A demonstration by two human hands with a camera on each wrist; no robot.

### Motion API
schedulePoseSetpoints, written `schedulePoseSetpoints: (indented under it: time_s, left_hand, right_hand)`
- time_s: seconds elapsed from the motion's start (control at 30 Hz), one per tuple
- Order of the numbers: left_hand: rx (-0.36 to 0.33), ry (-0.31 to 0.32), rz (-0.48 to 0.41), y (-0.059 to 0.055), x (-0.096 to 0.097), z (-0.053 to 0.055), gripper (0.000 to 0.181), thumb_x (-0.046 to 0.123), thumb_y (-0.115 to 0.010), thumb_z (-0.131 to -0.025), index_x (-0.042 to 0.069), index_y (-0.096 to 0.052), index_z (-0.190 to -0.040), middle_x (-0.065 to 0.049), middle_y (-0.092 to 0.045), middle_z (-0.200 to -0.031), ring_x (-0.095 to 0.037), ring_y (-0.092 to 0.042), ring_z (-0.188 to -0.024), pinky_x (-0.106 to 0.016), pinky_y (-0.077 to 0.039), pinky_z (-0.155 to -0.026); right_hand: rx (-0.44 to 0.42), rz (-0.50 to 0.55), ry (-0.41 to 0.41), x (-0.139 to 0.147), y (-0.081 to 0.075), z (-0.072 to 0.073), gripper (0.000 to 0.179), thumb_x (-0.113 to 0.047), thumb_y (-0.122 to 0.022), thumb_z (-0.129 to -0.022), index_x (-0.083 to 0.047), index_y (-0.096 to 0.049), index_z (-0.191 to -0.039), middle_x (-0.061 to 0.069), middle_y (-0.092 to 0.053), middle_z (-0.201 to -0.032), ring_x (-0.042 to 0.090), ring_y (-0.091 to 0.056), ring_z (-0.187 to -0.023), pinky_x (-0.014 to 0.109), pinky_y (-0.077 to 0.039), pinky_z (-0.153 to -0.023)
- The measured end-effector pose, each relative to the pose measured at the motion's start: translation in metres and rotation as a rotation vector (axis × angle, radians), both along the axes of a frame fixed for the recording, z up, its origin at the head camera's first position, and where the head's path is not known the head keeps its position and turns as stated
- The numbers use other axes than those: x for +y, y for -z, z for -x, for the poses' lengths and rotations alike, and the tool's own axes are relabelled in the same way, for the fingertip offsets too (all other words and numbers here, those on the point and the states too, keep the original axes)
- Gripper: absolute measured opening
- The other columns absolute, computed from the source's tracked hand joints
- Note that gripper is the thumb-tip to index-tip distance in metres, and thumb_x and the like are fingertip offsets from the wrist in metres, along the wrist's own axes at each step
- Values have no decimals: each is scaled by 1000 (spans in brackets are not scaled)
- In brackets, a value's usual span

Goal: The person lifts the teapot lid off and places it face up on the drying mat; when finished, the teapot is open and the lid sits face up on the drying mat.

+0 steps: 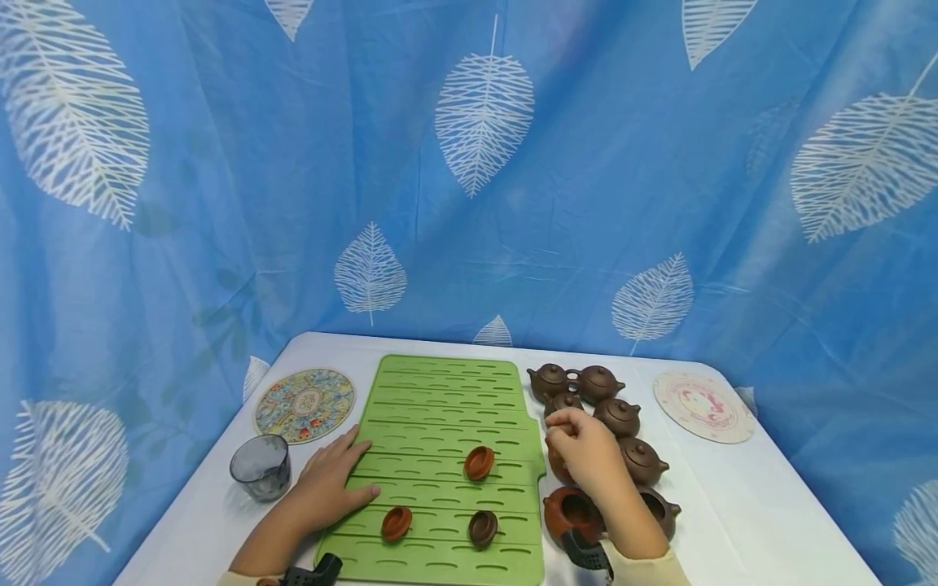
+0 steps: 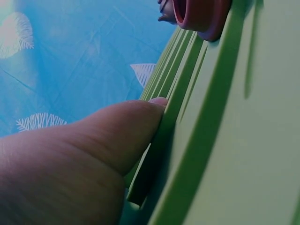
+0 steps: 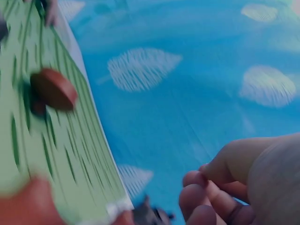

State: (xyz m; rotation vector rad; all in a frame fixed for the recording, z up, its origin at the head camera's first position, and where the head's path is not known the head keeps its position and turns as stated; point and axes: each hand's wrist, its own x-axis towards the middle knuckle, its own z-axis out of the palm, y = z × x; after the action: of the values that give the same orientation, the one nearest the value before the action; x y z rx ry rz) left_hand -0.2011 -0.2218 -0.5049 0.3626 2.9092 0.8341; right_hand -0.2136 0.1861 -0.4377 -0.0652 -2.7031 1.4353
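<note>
My left hand rests on the left edge of the green ridged mat, fingers spread. In the left wrist view its thumb lies along a raised green edge. My right hand hovers above the teapots right of the mat, fingers curled and thumb against the index finger, with nothing visible between them. It partly hides a reddish teapot. On the mat lie two reddish lids and a dark brown lid, hollow sides showing. A reddish teapot below my wrist has no lid.
Several dark brown teapots stand in two columns; the nearest dark one is lidless. A grey glass cup and a colourful round coaster lie left, a pinkish round coaster right. A blue leaf-patterned curtain hangs behind.
</note>
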Motion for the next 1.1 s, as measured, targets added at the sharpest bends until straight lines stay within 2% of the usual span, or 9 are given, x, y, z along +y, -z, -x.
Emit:
schedulePoseSetpoints:
  time_s: [0.17,0.37,0.53,0.67,0.83,0.97,1.1]
  left_hand:
    - [-4,-1,7,0,-1,0,87,56,-78,-90,9,-48,-157,-21,-24,-172,-51,-26,-154,-73,-16,-124]
    - [7,-2,6,1,-1,2,88,57,-78,-89,8,-49,-157,-22,-24,-172,-52,-26,-154,-74,-16,-123]
    - [4,-4,-6,1,0,2,89,57,-78,-89,7,-49,-156,-22,-24,-171,-53,-26,-154,-74,-16,-123]
    - [5,-7,5,2,0,2,87,55,-79,-89,8,-50,-156,-23,-26,-171,-53,-28,-153,-74,-18,-123]
    - [6,-2,-6,2,1,1,86,55,-79,-89,8,-51,-155,-23,-26,-170,-54,-29,-152,-74,-19,-122]
    - [22,-4,-24,6,0,3,86,57,-78,-89,8,-51,-154,-22,-26,-171,-55,-28,-152,-74,-18,-122]
    - [17,-8,-6,5,0,4,85,56,-78,-89,9,-51,-155,-21,-26,-171,-54,-28,-153,-74,-18,-123]
  right_hand:
    - [15,-57,102,36,-5,1,23,-19,-62,-102,-7,-71,-120,8,-72,-99,18,-64,-79,29,-53,-63]
    - [49,-167,190,77,-2,1,28,-25,-61,-103,-7,-69,-124,12,-73,-111,27,-67,-100,36,-52,-78]
    - [2,-179,233,103,5,-1,37,-26,-61,-104,-4,-63,-133,19,-68,-122,36,-66,-112,42,-54,-79]
    - [-36,-197,227,114,12,-1,42,-26,-62,-102,-3,-60,-137,22,-65,-125,38,-66,-112,39,-54,-74]
    - [-64,-259,173,122,20,2,43,-25,-63,-101,-2,-62,-137,23,-66,-122,37,-66,-109,44,-55,-77]
    - [-65,-300,150,126,25,4,41,-25,-64,-100,-1,-64,-134,18,-68,-110,31,-64,-97,38,-51,-71]
    - [-62,-316,131,126,24,3,37,-25,-66,-100,-1,-67,-128,10,-64,-97,23,-59,-85,32,-44,-66]
